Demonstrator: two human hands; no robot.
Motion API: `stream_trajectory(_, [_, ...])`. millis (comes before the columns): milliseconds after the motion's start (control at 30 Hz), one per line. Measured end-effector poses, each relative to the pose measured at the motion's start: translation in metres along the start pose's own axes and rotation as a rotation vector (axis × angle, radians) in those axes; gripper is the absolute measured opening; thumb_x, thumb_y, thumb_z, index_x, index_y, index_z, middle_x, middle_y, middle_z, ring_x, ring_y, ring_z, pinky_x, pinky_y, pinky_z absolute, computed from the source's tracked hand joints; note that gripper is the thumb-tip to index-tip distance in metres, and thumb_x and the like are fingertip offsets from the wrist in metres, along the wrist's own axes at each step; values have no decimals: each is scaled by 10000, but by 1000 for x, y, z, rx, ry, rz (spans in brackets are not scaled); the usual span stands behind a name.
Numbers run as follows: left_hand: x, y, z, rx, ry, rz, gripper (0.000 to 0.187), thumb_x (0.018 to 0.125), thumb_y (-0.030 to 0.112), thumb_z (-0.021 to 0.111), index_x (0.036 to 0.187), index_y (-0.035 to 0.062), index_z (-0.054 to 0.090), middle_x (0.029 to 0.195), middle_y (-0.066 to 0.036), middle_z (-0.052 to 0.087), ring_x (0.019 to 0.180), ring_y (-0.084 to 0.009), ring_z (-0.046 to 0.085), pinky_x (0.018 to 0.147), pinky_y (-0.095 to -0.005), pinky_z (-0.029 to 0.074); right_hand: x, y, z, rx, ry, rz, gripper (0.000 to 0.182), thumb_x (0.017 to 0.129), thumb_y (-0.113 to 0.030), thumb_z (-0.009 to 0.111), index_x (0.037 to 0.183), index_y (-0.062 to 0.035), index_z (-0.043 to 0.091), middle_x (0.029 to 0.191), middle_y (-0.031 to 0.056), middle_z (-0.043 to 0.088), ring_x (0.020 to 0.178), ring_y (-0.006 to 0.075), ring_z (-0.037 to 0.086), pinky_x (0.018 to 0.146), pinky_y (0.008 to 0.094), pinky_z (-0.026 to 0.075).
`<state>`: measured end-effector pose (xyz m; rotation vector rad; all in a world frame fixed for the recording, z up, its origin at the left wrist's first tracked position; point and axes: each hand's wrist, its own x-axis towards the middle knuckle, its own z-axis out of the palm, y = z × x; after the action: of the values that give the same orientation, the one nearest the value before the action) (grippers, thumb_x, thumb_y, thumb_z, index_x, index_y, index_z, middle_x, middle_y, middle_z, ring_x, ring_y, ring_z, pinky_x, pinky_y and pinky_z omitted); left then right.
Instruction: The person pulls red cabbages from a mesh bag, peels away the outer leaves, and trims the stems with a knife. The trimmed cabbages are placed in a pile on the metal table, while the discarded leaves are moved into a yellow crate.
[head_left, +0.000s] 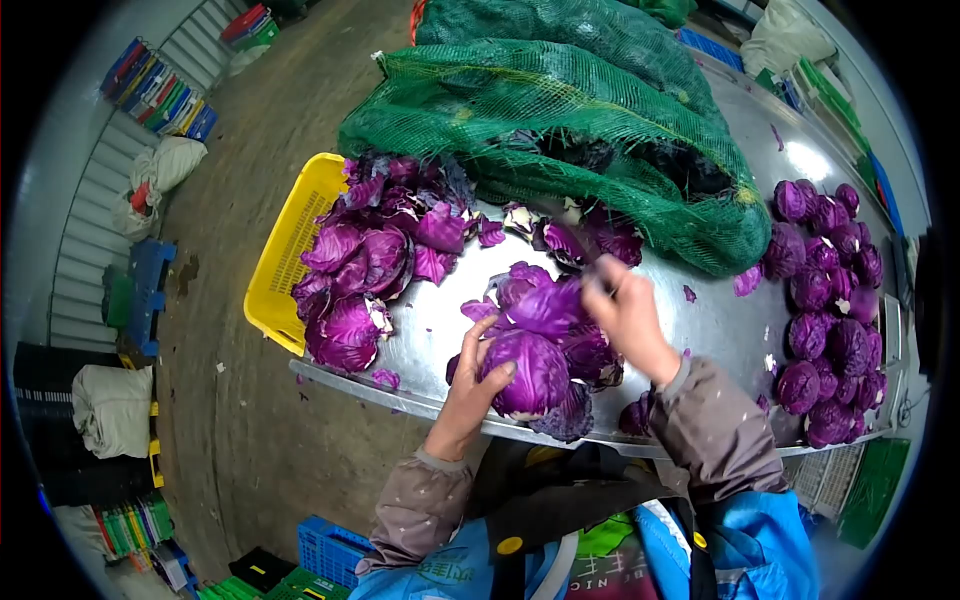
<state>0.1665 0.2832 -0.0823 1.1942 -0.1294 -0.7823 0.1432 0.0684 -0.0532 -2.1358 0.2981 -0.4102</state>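
Note:
My left hand is closed around the left side of a red cabbage near the table's front edge, its thumb resting on top. A loose purple leaf lifts away above that head, beside the fingers of my right hand. This right hand is closed on what looks like a knife, its blade smeared by motion and pointing up and away. More leaves and cabbage pieces lie under and around the held head.
A yellow crate at the left is heaped with purple outer leaves. Green mesh sacks of cabbages lie across the back of the metal table. Several trimmed cabbages are stacked at the right. A blue crate stands below.

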Motion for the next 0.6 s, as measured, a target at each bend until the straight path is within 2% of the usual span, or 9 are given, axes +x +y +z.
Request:
stream_trajectory(100, [-2,1,-6,-126,-74,-3,644,794,255,610,1348,72,337,1226,-125,455,1137,-189,456,977,-330,372,9,35,-7,196,35,289,200,871,-158,552,868,36,599,633,22,561,605,55,436,533,271,394])
stream_trajectory(167, [0,-9,-16,-235,-133,-12,648,784,278,603,1341,61,352,1266,-150,446,1175,-223,458,1008,-366,372,1,34,-13,121,0,333,209,894,-164,534,894,34,603,660,-7,578,595,53,456,523,263,394])
stream_trajectory(233, [-3,-17,-24,-598,-36,-94,659,802,329,559,1359,52,341,1328,-174,415,1232,-264,433,1048,-417,354,-3,33,-12,345,151,411,214,913,-171,520,918,24,607,671,-23,579,593,52,472,519,249,390])
stream_trajectory(300, [2,-44,-43,-444,-249,208,703,834,420,510,1393,49,303,1381,-173,374,1271,-294,397,1060,-452,347,-5,37,-24,413,132,568,192,912,-163,533,931,14,606,715,-21,571,663,74,521,614,248,441])
stream_trajectory(367, [4,-26,-28,-822,-18,-4,745,845,537,489,1384,58,301,1377,-175,369,1237,-339,426,1013,-541,378,-15,5,-14,418,106,390,220,866,-199,611,927,12,604,698,-26,574,641,87,537,622,264,464])
stream_trajectory(433, [7,-26,-26,-763,17,0,754,856,550,492,1395,64,287,1365,-177,388,1240,-348,421,1030,-556,349,-31,-8,5,257,-101,105,320,795,-243,691,942,26,599,662,3,603,587,129,570,594,295,481])
stream_trajectory(500, [12,-28,-22,-584,33,39,743,857,525,525,1386,54,302,1356,-180,403,1238,-349,425,1032,-541,357,-39,-42,2,122,-311,194,375,747,-257,729,944,33,597,674,65,628,576,163,600,599,311,489])
stream_trajectory(533, [13,-32,-24,-622,37,58,715,852,473,565,1368,38,328,1333,-181,432,1219,-341,449,1025,-517,379,-41,-43,3,138,-285,206,195,774,-148,691,810,13,588,662,50,598,601,91,509,590,274,454])
stream_trajectory(600, [16,-30,-25,-630,33,47,703,847,444,586,1360,33,338,1329,-181,436,1211,-337,460,1020,-510,389,-40,-43,-1,117,-282,221,176,764,-128,680,798,18,588,656,57,599,605,90,520,592,277,456])
